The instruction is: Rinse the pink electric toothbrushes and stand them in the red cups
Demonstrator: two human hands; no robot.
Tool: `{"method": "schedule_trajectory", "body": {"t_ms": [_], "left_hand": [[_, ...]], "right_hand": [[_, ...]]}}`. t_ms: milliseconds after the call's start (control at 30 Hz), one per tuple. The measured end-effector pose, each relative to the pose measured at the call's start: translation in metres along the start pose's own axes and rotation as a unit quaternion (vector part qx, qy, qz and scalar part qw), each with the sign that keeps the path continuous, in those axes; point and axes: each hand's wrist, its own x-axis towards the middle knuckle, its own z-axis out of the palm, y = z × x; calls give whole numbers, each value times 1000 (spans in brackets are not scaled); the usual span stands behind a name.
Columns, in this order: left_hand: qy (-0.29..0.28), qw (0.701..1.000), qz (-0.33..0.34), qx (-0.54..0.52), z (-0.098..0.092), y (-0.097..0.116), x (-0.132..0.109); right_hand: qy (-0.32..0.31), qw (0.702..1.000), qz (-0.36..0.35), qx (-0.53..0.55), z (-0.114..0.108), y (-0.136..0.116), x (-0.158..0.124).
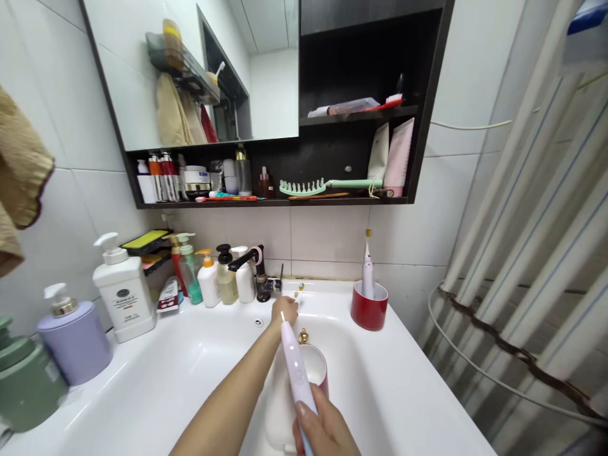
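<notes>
Tiled wall (327, 234) backs a white washbasin (199, 361) fitted with a black faucet (261, 282). My right grip (319, 418) is closed around a pale pink electric toothbrush handle (295, 361), held over the basin, its thin shaft pointing up and away from me. My left grip (284, 310) is at the back rim, near small yellow-tinted pieces (301, 287); whether it grasps anything, I cannot tell. Partly behind the handle, a red-and-white cup (316, 362) sits in the basin. To the right, a red cup (369, 314) holds a second toothbrush (367, 275), upright.

The right hand (327, 425) holds a pale-pink toothbrush handle (297, 367).
</notes>
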Motion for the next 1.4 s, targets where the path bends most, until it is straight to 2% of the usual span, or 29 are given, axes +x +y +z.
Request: {"method": "schedule_trajectory", "body": {"t_ms": [100,167,233,333,400,533,767,933,1133,1267,1400], "left_hand": [[-4,993,-31,-115,-32,-6,-26],[-3,978,-49,-205,-50,-11,-44],[-12,937,-102,-333,-61,-15,-58],[-32,854,-185,-486,-67,-17,-68],[-35,838,-198,-507,-68,-16,-69],[-27,846,-182,-500,-68,-18,-66],[-32,860,-165,-482,-63,-22,-66],[-43,869,-143,-472,-58,-23,-68],[-70,875,-158,-452,-53,-19,-74],[-97,872,-175,-447,-52,-16,-78],[-132,876,-183,-427,-51,-14,-82]], "right_hand": [[-24,1000,18,7,3,2,-2],[-49,999,24,2,4,6,-2],[-69,997,31,-10,6,12,-2],[-89,995,37,-32,7,21,2],[-97,994,41,-36,8,27,5],[-95,994,52,-22,9,31,8],[-79,994,70,-2,10,26,6],[-52,996,67,-34,10,26,5],[-36,995,56,-68,10,28,5],[-55,996,53,-51,9,28,6],[-29,997,64,-41,10,27,5]]}}
